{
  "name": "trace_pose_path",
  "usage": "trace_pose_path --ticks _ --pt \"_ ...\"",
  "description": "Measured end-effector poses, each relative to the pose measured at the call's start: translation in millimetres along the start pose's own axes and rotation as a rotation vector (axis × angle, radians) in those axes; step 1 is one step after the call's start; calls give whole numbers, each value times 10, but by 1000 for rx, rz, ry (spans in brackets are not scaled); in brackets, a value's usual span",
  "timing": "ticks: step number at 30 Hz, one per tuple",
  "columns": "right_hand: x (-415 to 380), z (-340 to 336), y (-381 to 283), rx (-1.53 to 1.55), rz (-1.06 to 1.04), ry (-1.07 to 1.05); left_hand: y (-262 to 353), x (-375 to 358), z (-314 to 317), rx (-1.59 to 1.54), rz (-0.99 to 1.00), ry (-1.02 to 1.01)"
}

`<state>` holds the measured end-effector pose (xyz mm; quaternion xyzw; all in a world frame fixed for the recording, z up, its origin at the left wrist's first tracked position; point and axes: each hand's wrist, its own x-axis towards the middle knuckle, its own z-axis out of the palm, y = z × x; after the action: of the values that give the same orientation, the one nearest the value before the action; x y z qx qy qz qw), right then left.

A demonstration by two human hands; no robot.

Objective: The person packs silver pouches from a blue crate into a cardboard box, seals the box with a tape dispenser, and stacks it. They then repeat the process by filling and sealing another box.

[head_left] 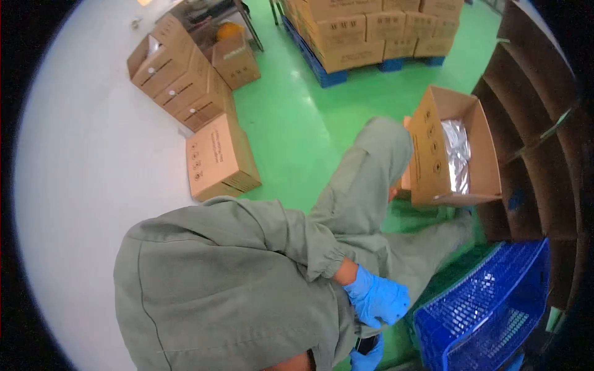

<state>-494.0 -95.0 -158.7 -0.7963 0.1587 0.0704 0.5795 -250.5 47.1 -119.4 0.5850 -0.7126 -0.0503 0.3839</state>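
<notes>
My left hand (378,299), in a blue glove, is closed with its fingers curled down, in front of my lap. I cannot tell what, if anything, is in it. Just below, my right hand (367,356), gloved in blue too, is cut by the bottom edge, its fingers hidden. A small black thing with a pale edge (366,344) shows between the two hands. Grey-green sleeves and trousers (365,179) cover my arms and bent legs. Close to the right of my hands stands a blue plastic crate (461,309) with mesh walls.
Beyond my legs, an open carton (427,154) holds silver foil pouches (456,154). Brown shelf-like compartments (526,117) rise at the right. Cartons (216,154) line the white wall at left. More cartons (346,37) stack on a blue pallet (334,77). The floor (291,123) is green.
</notes>
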Motion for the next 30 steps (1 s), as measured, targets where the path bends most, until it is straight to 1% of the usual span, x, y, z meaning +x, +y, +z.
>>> trace_pose_path --ticks 2,3,4,6,8,9,10,11,12,14,15,16,18,19,20,22,23,24,26,27,29,30 --pt "27 -39 -384 47 233 -130 -29 16 -59 3 12 13" --pt "47 -15 -258 196 197 -101 -44 38 -76 -11 36 16" --pt "199 101 -102 197 184 -95 -72 58 -88 -32 61 19" --pt "470 374 139 191 65 250 -139 67 -24 -48 55 18" --pt "504 412 228 433 152 302 -81 112 70 -120 51 14" --pt "477 424 187 434 185 334 -47 151 -39 -102 -17 -63" --pt "429 431 144 573 164 340 -31 171 -89 -84 -87 -140" --pt "379 436 113 713 137 346 -46 138 -30 -28 -81 -153" --pt "313 358 -9 717 165 375 -47 106 -11 -64 -71 -165" --pt "143 93 -363 468 471 -55 -34 26 -1 94 11 -350" --pt "74 90 -422 578 456 -13 -9 4 -7 154 24 -380" --pt "85 120 -331 590 463 1 -25 5 -39 141 36 -391" --pt "210 192 -97 440 241 -8 -93 36 -175 161 68 -330" --pt "316 241 -295 497 250 45 -119 49 -260 161 70 -335" --pt "406 274 -343 499 247 45 -152 66 -356 155 73 -302" --pt "540 324 -360 504 159 243 -180 43 -453 156 73 -273" --pt "572 359 -303 444 232 318 -178 16 -480 172 71 -297" --pt "601 402 -243 447 231 314 -175 -4 -494 185 68 -322" --pt "619 456 -161 679 391 439 -174 -40 -412 203 27 -309" --pt "578 407 -235 679 390 439 -188 -42 -365 223 -10 -295" --pt "425 252 -507 625 223 192 -214 -31 -327 234 -9 -291" --pt "357 210 -546 624 225 186 -207 -31 -316 241 -14 -287"
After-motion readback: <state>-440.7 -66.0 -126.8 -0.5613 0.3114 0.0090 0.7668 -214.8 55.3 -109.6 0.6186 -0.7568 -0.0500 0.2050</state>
